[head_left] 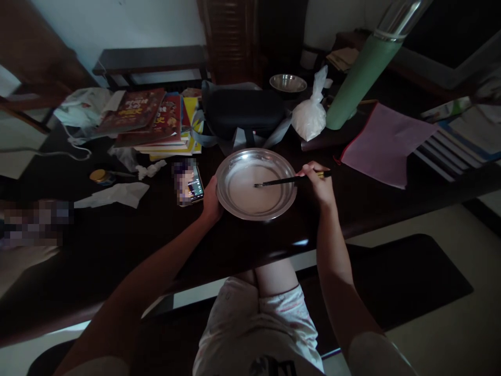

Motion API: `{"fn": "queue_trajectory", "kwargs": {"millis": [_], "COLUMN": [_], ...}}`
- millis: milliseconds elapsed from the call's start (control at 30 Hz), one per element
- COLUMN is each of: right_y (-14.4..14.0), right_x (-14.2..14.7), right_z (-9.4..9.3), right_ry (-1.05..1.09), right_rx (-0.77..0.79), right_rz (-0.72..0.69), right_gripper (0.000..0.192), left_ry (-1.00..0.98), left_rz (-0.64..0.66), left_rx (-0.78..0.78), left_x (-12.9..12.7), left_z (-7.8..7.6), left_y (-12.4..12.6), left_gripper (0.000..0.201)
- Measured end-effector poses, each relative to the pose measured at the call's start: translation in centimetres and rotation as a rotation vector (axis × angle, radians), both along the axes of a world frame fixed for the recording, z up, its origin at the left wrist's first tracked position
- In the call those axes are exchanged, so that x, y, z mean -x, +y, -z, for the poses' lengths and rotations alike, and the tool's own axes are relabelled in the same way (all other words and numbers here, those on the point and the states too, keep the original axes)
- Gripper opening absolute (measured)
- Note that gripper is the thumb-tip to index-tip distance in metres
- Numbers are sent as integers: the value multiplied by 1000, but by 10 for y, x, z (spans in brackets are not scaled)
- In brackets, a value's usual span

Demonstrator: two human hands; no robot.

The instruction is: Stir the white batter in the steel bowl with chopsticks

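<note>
A shiny metal bowl (287, 201) stands on the dark table in front of me, with a pale, whitish liquid in it. My left hand (212, 201) is closed on the bowl's left rim; some of its fingers are hidden behind the side. In my right hand (319, 183), fingers pinched together, are black chopsticks (284, 180) with gold markings near the upper end. They slant leftward over the right rim, and their tips touch the liquid near the middle. Just left of my left hand lies a phone (191, 183) with its screen lit, partly blurred.
Behind the bowl sits a black bag (246, 109). A knotted plastic bag of white powder (309, 119), a green thermos (364, 78) and a pink mesh pouch (385, 143) stand right. Books (156, 122), tissue (117, 196) and a small jar (100, 176) lie left. Another person's arm (23, 258) rests far left.
</note>
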State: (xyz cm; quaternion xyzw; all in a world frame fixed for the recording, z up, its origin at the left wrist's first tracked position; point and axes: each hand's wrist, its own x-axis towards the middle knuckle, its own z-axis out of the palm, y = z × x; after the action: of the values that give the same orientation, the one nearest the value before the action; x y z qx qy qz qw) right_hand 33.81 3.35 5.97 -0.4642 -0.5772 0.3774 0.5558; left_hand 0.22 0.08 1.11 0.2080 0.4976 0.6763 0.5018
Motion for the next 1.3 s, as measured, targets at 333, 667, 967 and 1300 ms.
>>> {"fn": "queue_trajectory", "kwargs": {"millis": [333,667,967,1300], "right_y": [1,2,4,3], "right_x": [-4,-4,-4,-4], "right_z": [3,3,6,6], "right_ry": [7,5,10,18], "right_rx": [-7,-19,-19,-16], "right_rz": [-9,5,-16,-14], "right_gripper": [80,80,80,79], "left_ry": [-24,-25,-27,-51], "left_rz": [24,44,49,13], "left_rx": [11,-22,-25,10], "left_x": [0,3,2,-3], "left_z": [-1,3,1,-5], "left_y": [0,2,2,0], "left_gripper": [27,26,18,17]}}
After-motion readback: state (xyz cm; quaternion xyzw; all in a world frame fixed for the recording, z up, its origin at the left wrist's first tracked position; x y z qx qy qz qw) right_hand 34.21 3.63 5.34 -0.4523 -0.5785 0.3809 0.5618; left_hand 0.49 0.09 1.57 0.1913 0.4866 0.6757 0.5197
